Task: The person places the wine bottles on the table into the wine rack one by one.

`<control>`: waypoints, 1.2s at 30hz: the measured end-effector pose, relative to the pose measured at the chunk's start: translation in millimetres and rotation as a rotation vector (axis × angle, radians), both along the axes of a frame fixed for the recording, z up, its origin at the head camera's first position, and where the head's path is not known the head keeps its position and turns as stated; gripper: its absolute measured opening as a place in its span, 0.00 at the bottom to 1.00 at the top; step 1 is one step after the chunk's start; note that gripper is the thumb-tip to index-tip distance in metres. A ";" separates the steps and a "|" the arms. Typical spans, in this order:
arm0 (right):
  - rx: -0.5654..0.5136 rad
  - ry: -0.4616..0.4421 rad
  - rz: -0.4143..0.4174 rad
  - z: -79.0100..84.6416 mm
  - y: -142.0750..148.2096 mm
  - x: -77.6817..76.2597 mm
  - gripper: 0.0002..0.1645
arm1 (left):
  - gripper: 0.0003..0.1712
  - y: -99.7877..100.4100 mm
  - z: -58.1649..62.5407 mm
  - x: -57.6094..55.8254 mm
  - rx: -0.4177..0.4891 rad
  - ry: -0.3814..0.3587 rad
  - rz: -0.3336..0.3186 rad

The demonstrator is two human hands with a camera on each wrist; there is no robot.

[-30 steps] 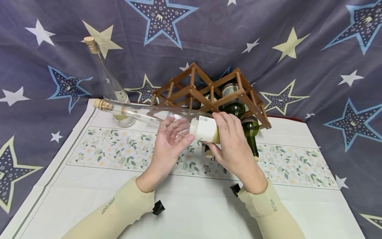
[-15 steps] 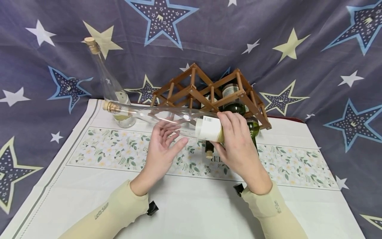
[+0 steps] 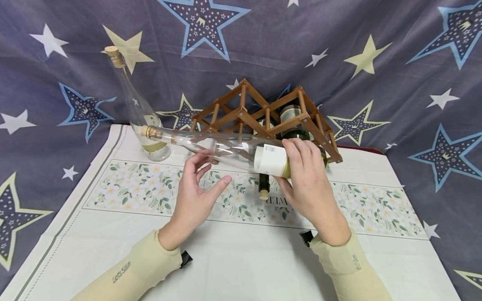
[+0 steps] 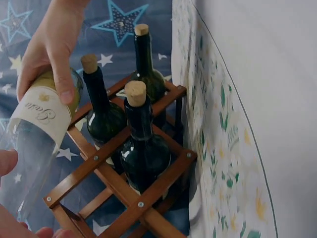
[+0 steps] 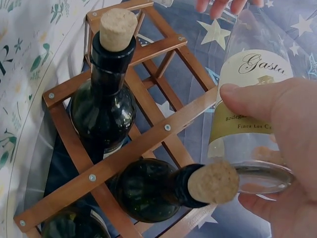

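Observation:
My right hand [image 3: 308, 184] grips the base end of a clear glass wine bottle [image 3: 229, 152], its thumb on the white and gold label [image 5: 255, 69]. The bottle lies sideways above the table in the head view, its corked neck pointing left. Beside its middle, my left hand [image 3: 193, 198] has fingers spread and loosely bent, fingertips right at the glass and thumb apart. Behind the bottle stands a brown wooden wine rack [image 3: 242, 110]. Several dark green corked bottles [image 4: 143, 158] sit in the rack, necks toward me.
Another clear corked bottle [image 3: 144, 108] stands upright at the back left; the held bottle's neck overlaps it in the head view. A white tablecloth [image 3: 241, 263] with a floral band covers the table. A star-patterned curtain [image 3: 376, 62] hangs close behind the rack.
The held bottle and my right hand have shifted right. My left hand has drawn left and slightly down, its fingers looser along the bottle. The rack and standing bottle have stayed put.

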State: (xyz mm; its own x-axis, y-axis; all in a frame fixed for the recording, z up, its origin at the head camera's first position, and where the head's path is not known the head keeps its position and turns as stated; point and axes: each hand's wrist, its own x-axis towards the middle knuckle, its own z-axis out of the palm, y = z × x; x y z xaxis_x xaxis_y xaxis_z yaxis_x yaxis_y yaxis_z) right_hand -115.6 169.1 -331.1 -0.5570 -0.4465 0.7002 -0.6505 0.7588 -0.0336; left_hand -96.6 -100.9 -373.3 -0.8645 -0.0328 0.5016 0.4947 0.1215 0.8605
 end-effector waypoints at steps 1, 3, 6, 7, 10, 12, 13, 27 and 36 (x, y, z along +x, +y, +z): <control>0.001 0.002 -0.004 0.5 0.9 0.2 0.56 | 0.42 -0.8 -0.4 0.3 -0.019 0.012 0.015; 0.005 0.003 -0.011 1.4 2.9 0.6 0.57 | 0.42 -2.4 -0.8 0.9 -0.063 0.038 0.054; 0.009 0.003 -0.013 2.5 5.8 0.6 0.58 | 0.42 -4.9 -1.1 0.7 -0.135 0.101 0.123; 0.011 0.007 -0.012 2.7 6.6 0.8 0.58 | 0.41 -5.8 -0.9 0.8 -0.161 0.127 0.151; 0.023 0.009 -0.014 3.3 8.9 1.5 0.59 | 0.40 -8.7 -0.2 0.6 -0.218 0.217 0.219; 0.028 0.007 -0.016 3.5 10.2 2.2 0.59 | 0.39 -10.8 1.0 -0.3 -0.248 0.296 0.255; 0.031 0.005 -0.019 3.5 10.9 2.5 0.59 | 0.38 -11.9 1.7 -0.8 -0.261 0.339 0.274; 0.034 -0.003 -0.011 5.6 15.1 6.6 0.58 | 0.32 -25.6 24.9 -12.0 -0.469 0.712 0.342; 0.046 -0.006 -0.003 7.6 14.7 7.9 0.58 | 0.38 -36.4 35.2 -22.2 -0.738 0.704 0.253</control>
State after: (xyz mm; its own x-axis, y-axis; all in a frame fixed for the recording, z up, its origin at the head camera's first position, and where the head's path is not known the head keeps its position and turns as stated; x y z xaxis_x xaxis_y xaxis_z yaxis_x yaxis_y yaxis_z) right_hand -107.7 183.8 -323.6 -0.5625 -0.4764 0.6757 -0.6480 0.7617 -0.0024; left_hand -118.7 -137.3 -338.1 -0.3806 0.3465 0.8574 0.7413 0.6685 0.0589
